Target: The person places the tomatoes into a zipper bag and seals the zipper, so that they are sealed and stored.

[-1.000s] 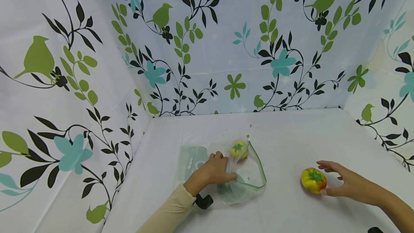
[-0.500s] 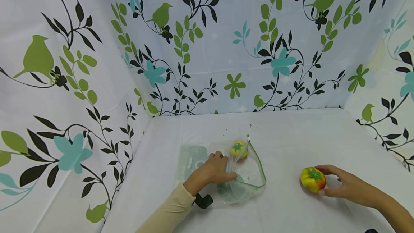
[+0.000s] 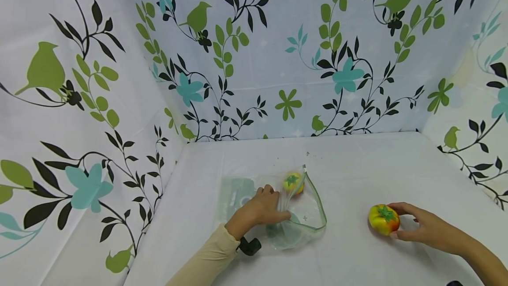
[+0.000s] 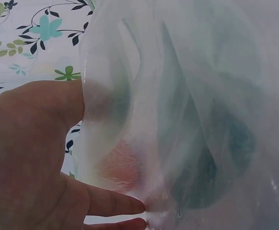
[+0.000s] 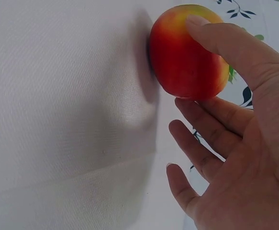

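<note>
A clear zip bag (image 3: 283, 235) with a green-edged mouth lies on the table, its mouth spread toward the right. My left hand (image 3: 262, 206) holds the bag near that mouth, thumb and fingers apart on the plastic (image 4: 202, 96). Through the film show a yellow tomato (image 3: 293, 183) with a green top and blurred red and dark green shapes. To the right, a yellow-red tomato (image 3: 383, 220) with a green star-shaped top sits on the table. My right hand (image 3: 426, 229) pinches this tomato (image 5: 187, 57) between thumb and fingers; the lower fingers stay off it.
The white table (image 3: 349, 162) runs back to a leaf-and-bird patterned cloth (image 3: 254, 65). More of that cloth hangs at the left and right sides. A black wrist mount (image 3: 250, 247) sits under my left wrist, close to the bag.
My right hand has closed its fingers onto the tomato, which has shifted very slightly left. The left hand and the bag stay put.
</note>
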The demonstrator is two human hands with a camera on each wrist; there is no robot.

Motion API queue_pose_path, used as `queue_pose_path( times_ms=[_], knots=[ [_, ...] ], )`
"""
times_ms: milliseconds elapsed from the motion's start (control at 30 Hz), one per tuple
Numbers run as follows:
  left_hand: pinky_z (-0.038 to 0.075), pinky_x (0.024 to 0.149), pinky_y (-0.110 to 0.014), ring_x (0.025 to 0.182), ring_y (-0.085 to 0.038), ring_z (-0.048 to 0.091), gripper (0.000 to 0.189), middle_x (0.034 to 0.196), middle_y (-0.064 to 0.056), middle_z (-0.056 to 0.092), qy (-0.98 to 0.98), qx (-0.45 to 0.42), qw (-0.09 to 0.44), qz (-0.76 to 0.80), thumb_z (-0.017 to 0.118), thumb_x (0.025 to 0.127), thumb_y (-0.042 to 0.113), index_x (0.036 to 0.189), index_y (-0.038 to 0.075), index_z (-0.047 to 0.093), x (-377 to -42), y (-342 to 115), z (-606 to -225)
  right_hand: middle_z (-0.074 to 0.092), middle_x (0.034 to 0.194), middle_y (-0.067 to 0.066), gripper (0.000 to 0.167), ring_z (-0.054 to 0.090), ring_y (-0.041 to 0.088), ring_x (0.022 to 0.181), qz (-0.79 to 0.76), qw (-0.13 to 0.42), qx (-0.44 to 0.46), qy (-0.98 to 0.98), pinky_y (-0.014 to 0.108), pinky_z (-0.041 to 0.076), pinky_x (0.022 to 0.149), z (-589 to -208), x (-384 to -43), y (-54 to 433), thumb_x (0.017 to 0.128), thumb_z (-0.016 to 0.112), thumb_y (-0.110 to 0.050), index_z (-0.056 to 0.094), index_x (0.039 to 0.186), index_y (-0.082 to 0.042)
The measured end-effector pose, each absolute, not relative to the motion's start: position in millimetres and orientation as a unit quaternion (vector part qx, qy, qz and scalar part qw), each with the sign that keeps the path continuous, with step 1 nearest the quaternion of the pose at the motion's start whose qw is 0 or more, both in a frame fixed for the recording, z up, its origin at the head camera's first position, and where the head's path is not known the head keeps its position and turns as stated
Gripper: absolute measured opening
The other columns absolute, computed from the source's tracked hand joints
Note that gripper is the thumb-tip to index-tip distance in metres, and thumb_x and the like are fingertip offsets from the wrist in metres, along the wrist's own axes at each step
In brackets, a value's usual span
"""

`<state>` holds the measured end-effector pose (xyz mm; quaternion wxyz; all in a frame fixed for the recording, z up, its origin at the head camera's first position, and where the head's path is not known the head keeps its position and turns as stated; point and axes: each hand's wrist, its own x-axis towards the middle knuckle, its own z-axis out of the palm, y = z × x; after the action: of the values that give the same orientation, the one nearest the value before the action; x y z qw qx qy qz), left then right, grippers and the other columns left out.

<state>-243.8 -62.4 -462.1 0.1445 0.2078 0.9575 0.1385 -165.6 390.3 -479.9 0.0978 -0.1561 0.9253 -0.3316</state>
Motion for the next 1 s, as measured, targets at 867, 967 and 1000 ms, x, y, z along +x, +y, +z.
queue_pose_path(
  times_ms=[867,967,1000],
  knots=[
    [0.050,0.101,-0.050,0.133,-0.033,0.046,0.074,0.149,-0.014,0.047,0.956,0.211,0.145,0.144,0.063,0.092,0.060,0.143,0.007,0.061,-244.0,-64.6,-459.9,0.066,0.138,0.012,0.066,0.062,0.016,0.115,-0.312,0.022,-0.167,0.935,0.051,0.055,0.089,-468.8,-185.1,349.0,0.090,0.085,-0.035,0.058,0.143,-0.006],
    [0.049,0.102,-0.050,0.134,-0.033,0.045,0.073,0.150,-0.015,0.047,0.955,0.212,0.148,0.145,0.063,0.092,0.060,0.143,0.007,0.061,-244.3,-65.0,-459.5,0.067,0.137,0.010,0.066,0.063,0.025,0.115,-0.319,0.015,-0.172,0.932,0.051,0.055,0.089,-465.8,-189.9,336.2,0.089,0.086,-0.035,0.059,0.142,-0.006],
    [0.049,0.103,-0.050,0.134,-0.033,0.045,0.074,0.150,-0.015,0.047,0.955,0.211,0.149,0.143,0.063,0.093,0.060,0.144,0.007,0.061,-244.4,-65.2,-459.7,0.067,0.136,0.010,0.066,0.063,0.026,0.115,-0.322,0.014,-0.175,0.930,0.051,0.055,0.089,-464.7,-191.7,331.8,0.089,0.086,-0.034,0.058,0.142,-0.006]
  ],
)
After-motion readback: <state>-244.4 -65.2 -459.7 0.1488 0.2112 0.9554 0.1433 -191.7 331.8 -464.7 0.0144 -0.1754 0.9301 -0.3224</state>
